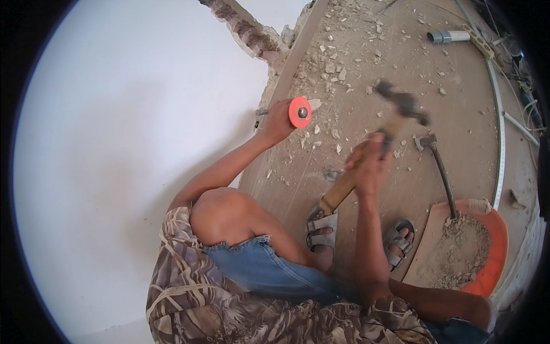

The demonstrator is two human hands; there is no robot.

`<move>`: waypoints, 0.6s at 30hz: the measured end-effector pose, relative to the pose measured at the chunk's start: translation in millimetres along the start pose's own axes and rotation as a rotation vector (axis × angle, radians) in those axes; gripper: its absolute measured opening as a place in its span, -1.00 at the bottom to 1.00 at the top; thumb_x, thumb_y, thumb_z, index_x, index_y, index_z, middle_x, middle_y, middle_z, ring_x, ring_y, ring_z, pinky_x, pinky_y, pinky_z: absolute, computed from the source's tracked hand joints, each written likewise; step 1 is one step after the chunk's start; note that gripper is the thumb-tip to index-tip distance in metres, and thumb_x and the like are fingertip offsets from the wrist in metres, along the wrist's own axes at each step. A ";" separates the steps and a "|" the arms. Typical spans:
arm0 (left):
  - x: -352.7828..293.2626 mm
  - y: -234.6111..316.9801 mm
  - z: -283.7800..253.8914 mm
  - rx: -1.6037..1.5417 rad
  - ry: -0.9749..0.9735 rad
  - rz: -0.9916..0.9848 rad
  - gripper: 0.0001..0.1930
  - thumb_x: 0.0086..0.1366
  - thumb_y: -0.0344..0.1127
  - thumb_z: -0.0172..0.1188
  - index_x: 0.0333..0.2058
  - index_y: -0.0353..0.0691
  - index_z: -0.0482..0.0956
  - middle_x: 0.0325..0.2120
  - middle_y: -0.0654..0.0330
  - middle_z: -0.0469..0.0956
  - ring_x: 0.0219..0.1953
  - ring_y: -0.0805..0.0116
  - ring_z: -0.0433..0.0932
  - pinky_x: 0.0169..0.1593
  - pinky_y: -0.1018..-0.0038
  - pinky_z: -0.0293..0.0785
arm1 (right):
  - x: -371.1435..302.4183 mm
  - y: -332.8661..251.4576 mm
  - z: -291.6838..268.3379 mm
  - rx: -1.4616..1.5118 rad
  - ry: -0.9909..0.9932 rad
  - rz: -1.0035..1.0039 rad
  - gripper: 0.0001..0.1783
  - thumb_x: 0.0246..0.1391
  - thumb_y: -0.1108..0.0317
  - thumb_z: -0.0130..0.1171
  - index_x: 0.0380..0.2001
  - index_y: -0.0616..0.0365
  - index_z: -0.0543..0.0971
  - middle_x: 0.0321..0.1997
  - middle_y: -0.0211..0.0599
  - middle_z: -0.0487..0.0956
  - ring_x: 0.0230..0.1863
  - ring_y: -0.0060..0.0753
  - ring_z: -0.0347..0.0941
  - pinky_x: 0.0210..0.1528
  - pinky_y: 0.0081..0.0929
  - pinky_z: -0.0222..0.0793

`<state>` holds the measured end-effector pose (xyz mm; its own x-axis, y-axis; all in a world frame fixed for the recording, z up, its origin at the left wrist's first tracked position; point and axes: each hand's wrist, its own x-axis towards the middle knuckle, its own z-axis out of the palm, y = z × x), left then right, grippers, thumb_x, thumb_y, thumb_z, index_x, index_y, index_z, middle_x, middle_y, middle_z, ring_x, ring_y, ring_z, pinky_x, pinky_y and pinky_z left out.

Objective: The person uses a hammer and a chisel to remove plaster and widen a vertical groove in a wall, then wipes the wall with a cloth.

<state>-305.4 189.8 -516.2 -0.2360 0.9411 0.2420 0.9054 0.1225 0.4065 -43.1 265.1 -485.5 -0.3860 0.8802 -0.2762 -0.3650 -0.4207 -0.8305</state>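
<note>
My left hand (278, 123) is closed around a chisel with a round orange hand guard (298, 118), held against the base of the white wall (132, 114). Its metal end pokes out on the wall side of my fist, beside a small dark hole. Over the floor to the right, my right hand (371, 166) grips a hammer by its wooden handle (339, 192). The dark hammer head (404, 104) is smeared by motion and is apart from the chisel. A chipped channel (247, 33) with exposed brick runs down the wall further ahead.
Rubble (330, 67) litters the floor (470, 109) along the wall. By my right foot sits an orange scoop-like container (499, 243) holding debris, with a dark-handled hatchet (441, 169) leaning on it. A grey-and-white pipe (448, 36), power strip (480, 43) and white strip (502, 137) lie right.
</note>
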 end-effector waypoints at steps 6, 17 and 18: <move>4.2 -0.6 0.5 -0.036 0.072 0.044 -0.71 0.06 -0.33 0.32 -0.21 -0.25 0.57 -0.29 0.01 0.58 -0.22 -0.04 0.52 -0.07 0.17 0.39 | -21.7 48.2 16.9 0.150 0.152 -0.127 -0.61 0.34 0.00 -0.03 -0.16 0.15 0.33 -0.60 -0.41 0.38 -0.66 -0.57 0.34 -0.63 -0.56 0.30; -34.7 7.8 13.4 0.006 -0.291 0.120 -0.67 0.07 -0.25 0.34 -0.18 -0.20 0.59 -0.23 0.07 0.60 -0.15 0.06 0.54 0.00 0.21 0.36 | 4.9 37.0 15.1 -0.064 -0.101 0.221 -0.63 0.32 -0.01 0.01 -0.26 0.08 0.29 -0.67 -0.43 0.36 -0.74 -0.57 0.32 -0.74 -0.55 0.24; -36.6 15.7 13.7 -0.024 -0.277 0.130 -0.67 0.07 -0.26 0.34 -0.18 -0.21 0.59 -0.23 0.08 0.60 -0.15 0.06 0.54 0.00 0.20 0.35 | 15.6 28.2 10.1 -0.031 -0.048 0.192 -0.62 0.31 -0.03 0.01 -0.26 0.07 0.29 -0.67 -0.43 0.35 -0.74 -0.57 0.31 -0.73 -0.55 0.24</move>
<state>-277.7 161.7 -530.8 -0.0105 0.9989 0.0457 0.9123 -0.0092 0.4093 -68.0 264.7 -508.4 -0.4866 0.7723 -0.4083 -0.2543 -0.5723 -0.7796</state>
